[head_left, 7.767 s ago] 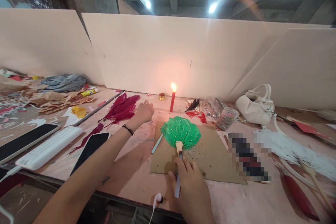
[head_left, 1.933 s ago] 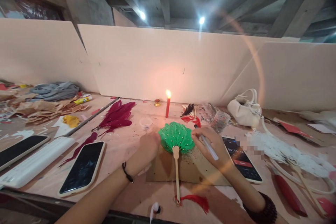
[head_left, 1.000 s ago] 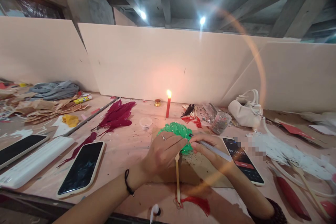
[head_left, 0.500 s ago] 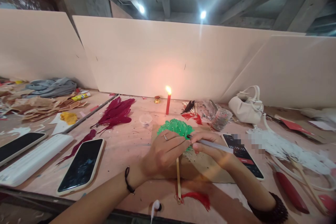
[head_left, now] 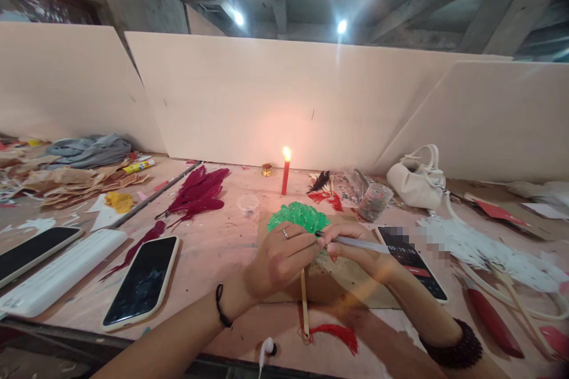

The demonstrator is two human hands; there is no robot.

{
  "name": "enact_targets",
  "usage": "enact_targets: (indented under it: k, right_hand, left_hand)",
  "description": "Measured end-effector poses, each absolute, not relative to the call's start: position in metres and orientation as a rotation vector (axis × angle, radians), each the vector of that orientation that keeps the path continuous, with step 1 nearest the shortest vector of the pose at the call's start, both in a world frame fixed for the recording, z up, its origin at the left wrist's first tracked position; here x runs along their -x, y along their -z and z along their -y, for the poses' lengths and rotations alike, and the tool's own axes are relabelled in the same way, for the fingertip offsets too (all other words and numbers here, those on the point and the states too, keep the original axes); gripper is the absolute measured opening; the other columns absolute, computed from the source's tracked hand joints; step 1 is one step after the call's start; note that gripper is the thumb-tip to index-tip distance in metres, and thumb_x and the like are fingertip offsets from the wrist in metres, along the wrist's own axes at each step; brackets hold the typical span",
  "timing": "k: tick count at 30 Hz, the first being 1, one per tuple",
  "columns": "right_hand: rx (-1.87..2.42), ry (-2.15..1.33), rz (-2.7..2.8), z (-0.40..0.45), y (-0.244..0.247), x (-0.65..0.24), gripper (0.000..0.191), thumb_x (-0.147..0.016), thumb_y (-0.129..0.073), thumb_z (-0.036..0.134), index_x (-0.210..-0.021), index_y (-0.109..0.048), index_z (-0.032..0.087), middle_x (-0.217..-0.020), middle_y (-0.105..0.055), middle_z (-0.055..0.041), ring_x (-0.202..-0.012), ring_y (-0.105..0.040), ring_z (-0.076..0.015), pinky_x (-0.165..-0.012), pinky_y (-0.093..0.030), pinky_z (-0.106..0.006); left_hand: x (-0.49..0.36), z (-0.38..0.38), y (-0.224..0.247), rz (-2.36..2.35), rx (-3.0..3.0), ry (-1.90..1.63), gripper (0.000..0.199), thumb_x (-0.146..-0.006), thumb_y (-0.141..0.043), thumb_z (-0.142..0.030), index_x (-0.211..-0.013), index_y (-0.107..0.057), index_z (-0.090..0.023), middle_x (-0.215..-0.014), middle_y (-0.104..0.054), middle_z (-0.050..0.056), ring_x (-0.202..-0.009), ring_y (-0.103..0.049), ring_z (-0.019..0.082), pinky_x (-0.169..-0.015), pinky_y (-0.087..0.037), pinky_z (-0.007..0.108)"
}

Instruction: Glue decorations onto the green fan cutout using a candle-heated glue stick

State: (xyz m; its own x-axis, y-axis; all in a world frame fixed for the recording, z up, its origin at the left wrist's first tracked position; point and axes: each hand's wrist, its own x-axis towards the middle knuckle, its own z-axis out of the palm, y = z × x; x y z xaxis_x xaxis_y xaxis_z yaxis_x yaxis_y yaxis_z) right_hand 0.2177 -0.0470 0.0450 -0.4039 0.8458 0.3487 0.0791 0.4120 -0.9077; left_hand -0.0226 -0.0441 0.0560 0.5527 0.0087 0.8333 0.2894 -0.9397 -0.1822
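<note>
A green feather fan [head_left: 300, 217], dotted with small shiny beads, lies on brown cardboard [head_left: 355, 284]. Its pale wooden handle [head_left: 304, 302] points toward me, with a red tassel [head_left: 338, 334] at the end. My right hand [head_left: 355, 249] grips a translucent glue stick [head_left: 362, 243] whose far tip looks dark. My left hand [head_left: 284, 260] rests over the fan's lower part, its fingers pinched together against the right fingertips. Whatever lies between those left fingers is hidden. Beyond the fan stands a lit red candle [head_left: 285, 177].
A clear cup of beads [head_left: 376, 201] and a white handbag [head_left: 415, 183] stand at back right. Phones [head_left: 141, 284] lie left and right. Dark red feathers [head_left: 195, 192], red-handled pliers [head_left: 493, 317], a white feather fan [head_left: 498, 254] and an earphone [head_left: 267, 348] are around.
Both hands stay together over the fan, with only slight finger shifts. The whole view has moved a little. The phone timer has advanced by one second.
</note>
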Motion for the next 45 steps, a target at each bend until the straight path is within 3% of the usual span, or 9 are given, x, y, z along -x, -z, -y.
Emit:
enact_targets:
  k: [13,22,28,34,38,45]
  right_hand:
    - [0.879,-0.987,1.81,0.038,-0.035,-0.219,0.021,-0.088,-0.082,0.046,-0.087,-0.082,0.025,-0.084,-0.077,-0.0032,-0.075,-0.068,-0.0205,-0.067,-0.053,-0.033]
    - [0.901,-0.9,1.867,0.043,-0.048,-0.216,0.026,-0.091,-0.078,0.05,-0.082,-0.081,0.025,-0.075,-0.075,-0.0012,-0.076,-0.067,-0.0215,-0.074,-0.051,-0.034]
    - [0.893,-0.935,1.865,0.047,-0.052,-0.209,0.029,-0.094,-0.075,0.05,-0.083,-0.078,0.024,-0.075,-0.073,-0.0017,-0.072,-0.065,-0.0208,-0.068,-0.05,-0.033]
    - [0.893,-0.938,1.831,0.05,-0.057,-0.206,0.027,-0.094,-0.074,0.051,-0.089,-0.076,0.024,-0.081,-0.071,-0.0022,-0.079,-0.065,-0.0217,-0.073,-0.049,-0.032]
    - [0.943,-0.866,1.73,0.05,-0.059,-0.207,0.03,-0.096,-0.07,0.05,-0.081,-0.068,0.024,-0.079,-0.065,0.0,-0.078,-0.059,-0.0201,-0.072,-0.045,-0.031]
    - [1.024,-0.806,1.648,0.041,-0.05,-0.208,0.031,-0.094,-0.072,0.051,-0.078,-0.074,0.024,-0.081,-0.07,-0.0019,-0.083,-0.062,-0.0224,-0.077,-0.047,-0.033]
  left_hand:
    - [0.02,0.042,-0.055,0.316,2.515,1.282,0.022,-0.105,-0.048,-0.009,-0.109,-0.068,-0.014,-0.094,-0.077,0.008,-0.082,-0.068,0.018,-0.076,-0.054,0.034]
    - [0.019,0.041,-0.056,0.331,2.557,1.257,0.027,-0.106,-0.043,-0.009,-0.105,-0.069,-0.014,-0.087,-0.073,0.006,-0.077,-0.066,0.018,-0.074,-0.053,0.033]
    - [0.02,0.04,-0.05,0.403,2.551,1.256,0.025,-0.105,-0.045,-0.01,-0.102,-0.069,-0.014,-0.089,-0.074,0.007,-0.081,-0.065,0.019,-0.076,-0.053,0.035]
    - [0.014,0.042,-0.045,0.632,2.654,1.599,0.02,-0.105,-0.05,-0.015,-0.096,-0.068,-0.018,-0.087,-0.07,0.006,-0.083,-0.063,0.018,-0.076,-0.05,0.031]
    - [0.014,0.041,-0.052,1.004,2.79,2.019,0.013,-0.101,-0.062,-0.027,-0.093,-0.068,-0.018,-0.086,-0.068,0.004,-0.08,-0.062,0.017,-0.072,-0.048,0.028]
    - [0.017,0.032,-0.057,1.533,2.802,2.674,0.029,-0.084,-0.079,-0.044,-0.082,-0.069,-0.017,-0.072,-0.059,-0.001,-0.067,-0.051,0.013,-0.063,-0.04,0.024]
